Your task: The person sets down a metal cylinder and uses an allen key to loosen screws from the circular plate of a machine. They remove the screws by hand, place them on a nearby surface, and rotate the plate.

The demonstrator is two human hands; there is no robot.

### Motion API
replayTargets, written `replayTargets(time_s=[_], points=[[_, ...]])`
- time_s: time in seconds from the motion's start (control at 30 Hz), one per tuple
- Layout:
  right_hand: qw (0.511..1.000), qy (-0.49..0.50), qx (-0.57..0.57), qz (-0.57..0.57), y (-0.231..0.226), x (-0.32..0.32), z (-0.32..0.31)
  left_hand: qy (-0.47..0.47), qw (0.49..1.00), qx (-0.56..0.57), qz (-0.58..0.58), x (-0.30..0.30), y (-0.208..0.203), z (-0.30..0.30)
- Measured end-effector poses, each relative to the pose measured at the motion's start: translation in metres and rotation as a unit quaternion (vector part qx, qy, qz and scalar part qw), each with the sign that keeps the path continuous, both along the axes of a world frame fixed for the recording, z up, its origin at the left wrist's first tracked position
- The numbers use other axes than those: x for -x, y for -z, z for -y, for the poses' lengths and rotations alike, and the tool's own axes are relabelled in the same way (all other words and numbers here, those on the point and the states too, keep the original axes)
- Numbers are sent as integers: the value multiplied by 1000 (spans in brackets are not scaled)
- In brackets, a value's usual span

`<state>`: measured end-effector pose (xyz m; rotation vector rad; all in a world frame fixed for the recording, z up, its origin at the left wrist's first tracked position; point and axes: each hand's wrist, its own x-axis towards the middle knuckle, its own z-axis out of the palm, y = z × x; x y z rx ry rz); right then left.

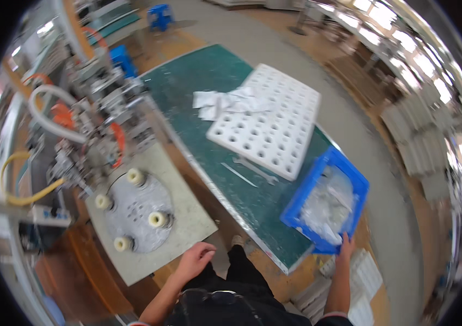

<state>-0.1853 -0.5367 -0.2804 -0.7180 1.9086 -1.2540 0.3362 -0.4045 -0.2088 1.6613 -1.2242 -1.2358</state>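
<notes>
My right hand (pixel 346 247) grips the near rim of a blue plastic crate (pixel 292 211). Crumpled clear plastic bags (pixel 326 206) lie inside the crate, which sits at the right edge of a green-topped table (pixel 209 146) and partly overhangs it. My left hand (pixel 197 259) hovers by the near corner of the pale machine plate (pixel 187 223), its fingers curled together with nothing visible in them. On that plate is a round grey disc (pixel 138 217) carrying several cream ring-shaped parts (pixel 158 219).
A white board with rows of holes (pixel 274 125) lies on the green table, a crumpled white cloth (pixel 231 102) over its left edge. Beside it are a wrench (pixel 257 170) and a thin strip (pixel 239 175). Machinery with hoses (pixel 95 114) stands left; stacked pale trays (pixel 367 277) are low right.
</notes>
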Motion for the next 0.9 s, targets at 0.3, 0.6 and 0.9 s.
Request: replayTargets(time_s=[0.3,0.6,0.9], points=[[994,-77,-10,-74,-13,-22,103,-63,996,-7,69,31,-14,-5],[929,-103,98,-342,-80,-108,80,-334,937,-58,80,-6,-27,-82],[834,-456,300,-75,-172,-412,17,-374,917,33,132,-152,-16,-113]])
